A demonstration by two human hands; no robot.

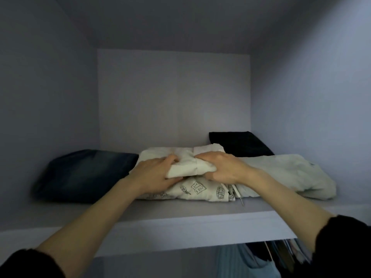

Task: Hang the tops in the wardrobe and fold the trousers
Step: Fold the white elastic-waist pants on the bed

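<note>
Cream folded trousers (pixel 188 167) | we are gripping them with left hand (pixel 155 173) and right hand (pixel 220 167), stacking on wardrobe shelf (pixel 180 223) | next: releasing squarely.

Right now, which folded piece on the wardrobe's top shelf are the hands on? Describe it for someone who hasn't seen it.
On the wardrobe's top shelf, look mid-row, between the dark jeans and a pale bundle. The cream folded piece lies on a doodle-printed garment, gripped by the left hand and right hand.

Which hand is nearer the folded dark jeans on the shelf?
The left hand. It grips the cream bundle right beside the jeans; the right hand grips the bundle's far side.
</note>
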